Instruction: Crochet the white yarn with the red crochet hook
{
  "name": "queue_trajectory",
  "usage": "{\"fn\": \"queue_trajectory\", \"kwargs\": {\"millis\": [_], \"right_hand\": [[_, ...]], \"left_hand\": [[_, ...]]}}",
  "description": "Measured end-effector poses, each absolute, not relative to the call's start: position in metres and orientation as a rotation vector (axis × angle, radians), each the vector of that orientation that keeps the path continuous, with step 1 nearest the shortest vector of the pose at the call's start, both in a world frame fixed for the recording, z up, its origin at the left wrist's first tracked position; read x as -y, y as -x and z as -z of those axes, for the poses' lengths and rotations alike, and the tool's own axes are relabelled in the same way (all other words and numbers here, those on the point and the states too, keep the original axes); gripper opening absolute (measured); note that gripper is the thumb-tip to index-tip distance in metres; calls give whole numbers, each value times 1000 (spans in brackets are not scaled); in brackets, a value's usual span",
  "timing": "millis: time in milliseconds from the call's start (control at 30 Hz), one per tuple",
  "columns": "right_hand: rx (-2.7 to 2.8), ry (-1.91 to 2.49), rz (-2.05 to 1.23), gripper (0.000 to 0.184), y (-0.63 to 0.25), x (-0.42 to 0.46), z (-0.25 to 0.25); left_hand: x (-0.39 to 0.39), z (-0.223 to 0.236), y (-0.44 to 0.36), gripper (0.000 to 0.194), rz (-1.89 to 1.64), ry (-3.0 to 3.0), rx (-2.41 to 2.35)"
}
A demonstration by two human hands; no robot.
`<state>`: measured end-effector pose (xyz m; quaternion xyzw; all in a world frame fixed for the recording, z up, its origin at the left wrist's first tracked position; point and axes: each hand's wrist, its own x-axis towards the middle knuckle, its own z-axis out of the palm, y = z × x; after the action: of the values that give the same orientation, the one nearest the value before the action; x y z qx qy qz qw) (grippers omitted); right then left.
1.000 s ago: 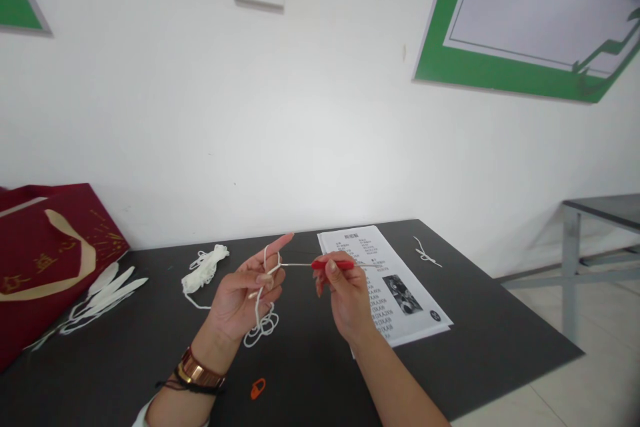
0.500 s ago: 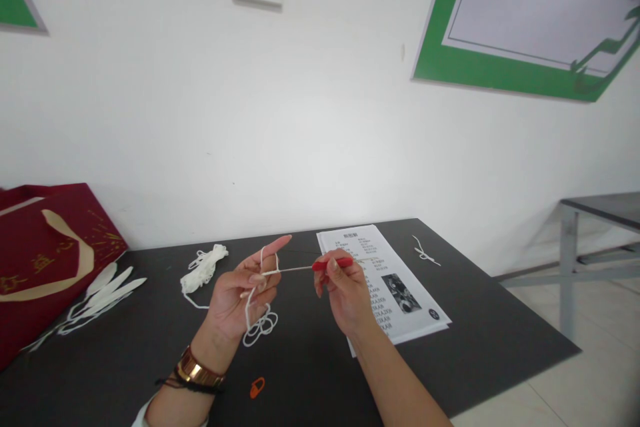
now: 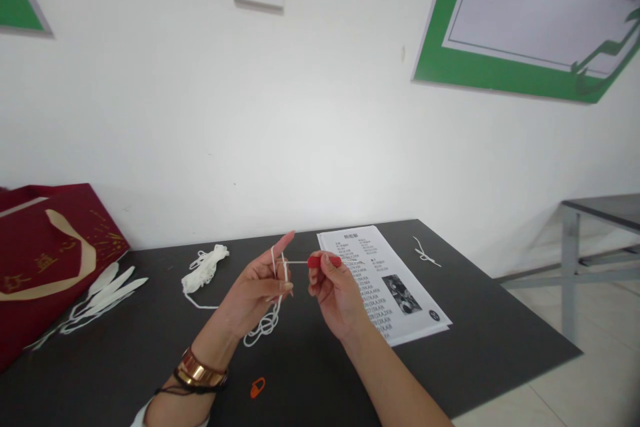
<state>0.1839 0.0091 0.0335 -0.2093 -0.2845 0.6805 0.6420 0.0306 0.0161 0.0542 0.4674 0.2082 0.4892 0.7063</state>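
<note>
- The slim, pale-shafted crochet hook with a red handle (image 3: 324, 261) lies between the hands, its shaft reaching the thin white yarn (image 3: 285, 271) looped around the left index finger.
- The left hand (image 3: 254, 295) extends that finger, thumb and other fingers pinching the yarn.
- The right hand (image 3: 339, 299) pinches the red handle, fingers curled.
- Half a second ago, the hands were farther apart.

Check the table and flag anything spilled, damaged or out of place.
Nothing looks spilled or damaged. Slightly odd: a short, looped white string lies alone right of the printed sheets, apart from the white yarn bundle, perhaps just an offcut.
</note>
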Motion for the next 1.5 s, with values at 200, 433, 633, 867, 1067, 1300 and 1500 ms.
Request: {"fn": "queue_trajectory", "kwargs": {"millis": [200,433,633,867,1067,1300,1500], "right_hand": [[713,527,-1463,16,-183,-9,-32],[776,564,-1417,15,-185,-9,-35],[960,713,-1141,18,-184,-8,-34],[1429,883,-486,22,-181,5,-26],[1688,736,-336,41,-185,9,-22],[1264,696,-809,15,-183,5,-35],[1118,654,-917,12,-187,0,-38]], "left_hand": [[-14,-55,-32,78,-1063,-1124,-562],[-13,-61,-30,90,-1032,-1210,-636],[-16,-60,-35,88,-1098,-1292,-743],[-14,-50,-46,79,-1296,-1150,-806],[-12,-56,-37,59,-1112,-776,-471],[-14,-59,-27,69,-1044,-646,-262],[-17,-58,-21,74,-1068,-621,-231]]}}
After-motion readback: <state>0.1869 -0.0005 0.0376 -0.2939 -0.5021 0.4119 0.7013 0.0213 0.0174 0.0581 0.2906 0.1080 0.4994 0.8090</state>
